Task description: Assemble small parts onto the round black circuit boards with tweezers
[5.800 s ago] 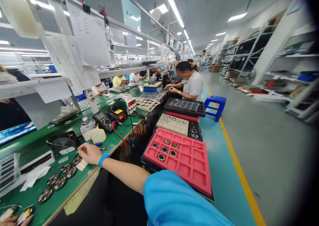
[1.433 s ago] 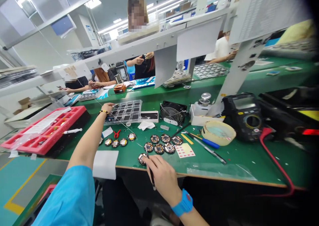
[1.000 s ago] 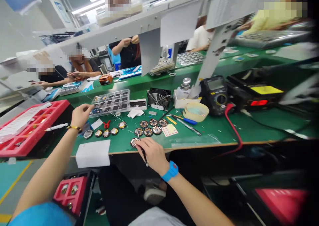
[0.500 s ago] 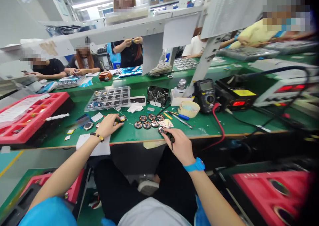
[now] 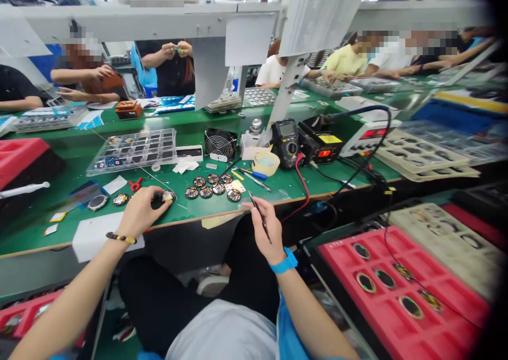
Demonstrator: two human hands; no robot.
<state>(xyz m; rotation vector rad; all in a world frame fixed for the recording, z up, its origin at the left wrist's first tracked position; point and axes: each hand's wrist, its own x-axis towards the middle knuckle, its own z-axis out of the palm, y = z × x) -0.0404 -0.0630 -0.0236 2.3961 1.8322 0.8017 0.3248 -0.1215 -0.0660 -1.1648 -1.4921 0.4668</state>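
My left hand pinches a small round circuit board at the bench's front edge, its thumb and fingertips at the board's side. In my right hand are black tweezers, held in front of the bench edge with the tips upward. Between the hands lies a cluster of several round circuit boards, and one board sits nearest my right hand. Left of my left hand are another round board, a round watch-like case and red clippers or pliers.
Behind the boards stand a clear compartment box, a fan, a tape roll and a multimeter. A soldering station with cables is farther right. A red foam tray sits low at right. Co-workers sit across the bench.
My right hand has drawn back from the round board beside the cluster, leaving it on the bench, and still holds the tweezers. The head view has turned right.
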